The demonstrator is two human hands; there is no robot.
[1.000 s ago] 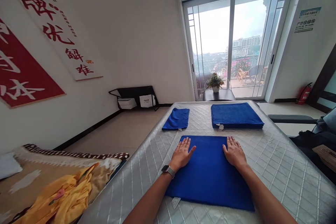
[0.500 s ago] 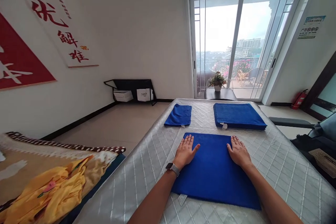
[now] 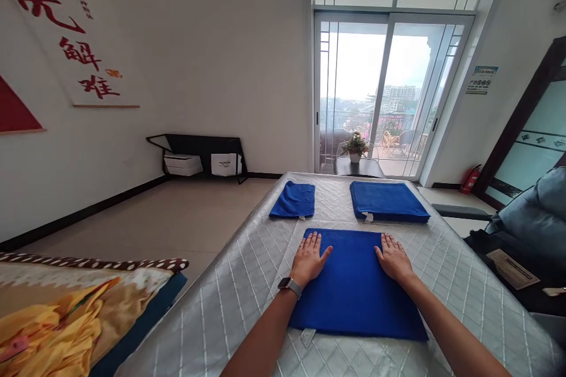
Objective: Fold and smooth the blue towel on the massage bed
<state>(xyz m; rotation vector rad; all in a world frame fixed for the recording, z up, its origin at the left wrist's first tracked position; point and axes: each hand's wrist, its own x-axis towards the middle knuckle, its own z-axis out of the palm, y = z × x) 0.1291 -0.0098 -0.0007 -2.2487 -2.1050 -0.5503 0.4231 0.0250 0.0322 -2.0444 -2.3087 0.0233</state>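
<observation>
A blue towel (image 3: 358, 294) lies flat, folded into a rectangle, on the silver quilted cover (image 3: 234, 312) in front of me. My left hand (image 3: 308, 260) rests open on its left edge, fingers pointing away from me; a watch sits on that wrist. My right hand (image 3: 395, 258) presses flat on the right edge, thumb apart from the fingers. A white label (image 3: 308, 337) sticks out at the near left corner. Beyond lie a smaller folded blue cloth (image 3: 294, 199) on the left and a stack of folded blue towels (image 3: 389, 200) on the right.
A bed with a patterned blanket (image 3: 145, 285) and yellow cloth (image 3: 57, 330) stands at the left. A potted plant (image 3: 355, 147) sits on a chair past the far edge. Black bags (image 3: 513, 271) are at the right, and a black rack (image 3: 198, 156) stands by the wall.
The view has tilted up slightly and turned right. Both hands remain flat on the towel's sides, with hardly any shift against it.
</observation>
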